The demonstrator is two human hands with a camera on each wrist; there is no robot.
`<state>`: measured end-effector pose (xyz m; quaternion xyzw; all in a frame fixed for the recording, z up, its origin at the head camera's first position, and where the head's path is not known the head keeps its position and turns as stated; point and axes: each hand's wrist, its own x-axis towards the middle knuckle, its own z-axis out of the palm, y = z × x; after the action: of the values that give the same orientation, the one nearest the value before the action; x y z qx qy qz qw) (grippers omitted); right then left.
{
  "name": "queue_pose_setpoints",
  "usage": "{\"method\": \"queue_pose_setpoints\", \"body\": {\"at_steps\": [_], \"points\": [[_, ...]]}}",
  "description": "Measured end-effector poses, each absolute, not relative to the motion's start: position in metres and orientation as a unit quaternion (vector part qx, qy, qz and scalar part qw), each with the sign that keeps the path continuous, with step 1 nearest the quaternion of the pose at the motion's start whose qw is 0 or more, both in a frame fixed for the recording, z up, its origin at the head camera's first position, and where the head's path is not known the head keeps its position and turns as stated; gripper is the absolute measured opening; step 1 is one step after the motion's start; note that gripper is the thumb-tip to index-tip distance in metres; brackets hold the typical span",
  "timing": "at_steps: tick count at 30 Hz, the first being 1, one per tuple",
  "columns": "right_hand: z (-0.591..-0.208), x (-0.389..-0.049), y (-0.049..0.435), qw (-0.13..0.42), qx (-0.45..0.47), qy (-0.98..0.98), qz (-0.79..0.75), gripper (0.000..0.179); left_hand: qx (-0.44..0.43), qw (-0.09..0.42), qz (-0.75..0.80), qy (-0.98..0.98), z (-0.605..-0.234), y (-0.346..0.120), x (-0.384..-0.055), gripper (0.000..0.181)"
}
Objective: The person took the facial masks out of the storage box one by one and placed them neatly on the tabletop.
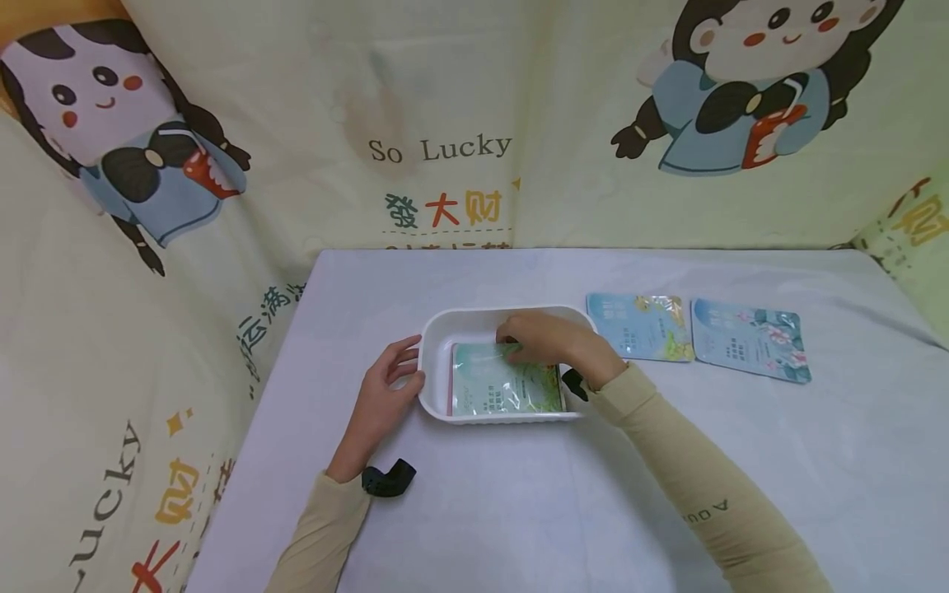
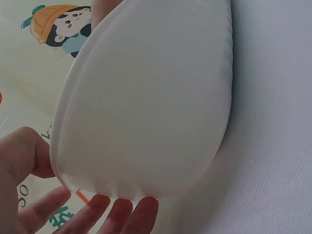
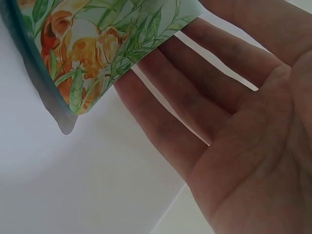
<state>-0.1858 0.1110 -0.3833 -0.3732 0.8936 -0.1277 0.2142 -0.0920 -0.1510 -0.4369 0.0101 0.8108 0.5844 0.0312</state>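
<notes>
A white plastic tray (image 1: 437, 329) stands on the table. In it lies a shiny green sachet (image 1: 482, 383), a flat packet like a sheet-mask pouch, with a pink edge showing beneath its left side. My right hand (image 1: 544, 336) reaches over the tray and pinches the sachet's far edge. From the right wrist, the sachet (image 3: 112, 39) shows orange figures and green leaves; my fingers pass behind it, so their tips are hidden. At the tray's left end, my left hand (image 1: 385, 395) touches the outer wall with thumb and fingertips, its fingers (image 2: 122, 214) spread apart.
Two blue sachets lie side by side right of the tray: one with yellow animals (image 1: 630, 329), one with pink flowers (image 1: 749, 338). A printed cloth (image 1: 445, 82) hangs behind the white table (image 1: 489, 502). Black wrist cameras sit by both cuffs.
</notes>
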Motion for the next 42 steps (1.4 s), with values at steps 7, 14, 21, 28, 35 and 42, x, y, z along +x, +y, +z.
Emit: {"method": "queue_pose_setpoints", "body": {"at_steps": [7,14,21,28,35,42], "points": [[-0.379,-0.182,0.111,0.215,-0.357,0.901,-0.119,0.030,0.009,0.030,0.583,0.812,-0.437,-0.150,-0.092,0.052],[-0.377,-0.182,0.112,0.206,-0.369,0.897,-0.128,0.021,0.014,0.026,0.583,0.812,-0.436,-0.150,-0.091,0.052],[-0.382,-0.186,0.113,0.214,-0.364,0.894,-0.149,0.017,0.008,0.029,0.585,0.811,-0.438,-0.149,-0.092,0.050],[-0.385,-0.191,0.117,0.244,-0.358,0.882,-0.184,0.017,-0.002,0.033,0.584,0.811,-0.436,-0.147,-0.092,0.050],[-0.383,-0.193,0.118,0.287,-0.344,0.866,-0.224,0.022,0.002,0.032,0.584,0.811,-0.435,-0.147,-0.092,0.050],[-0.384,-0.194,0.117,0.256,-0.371,0.868,-0.210,0.021,0.003,0.030,0.582,0.812,-0.436,-0.148,-0.093,0.051]]}}
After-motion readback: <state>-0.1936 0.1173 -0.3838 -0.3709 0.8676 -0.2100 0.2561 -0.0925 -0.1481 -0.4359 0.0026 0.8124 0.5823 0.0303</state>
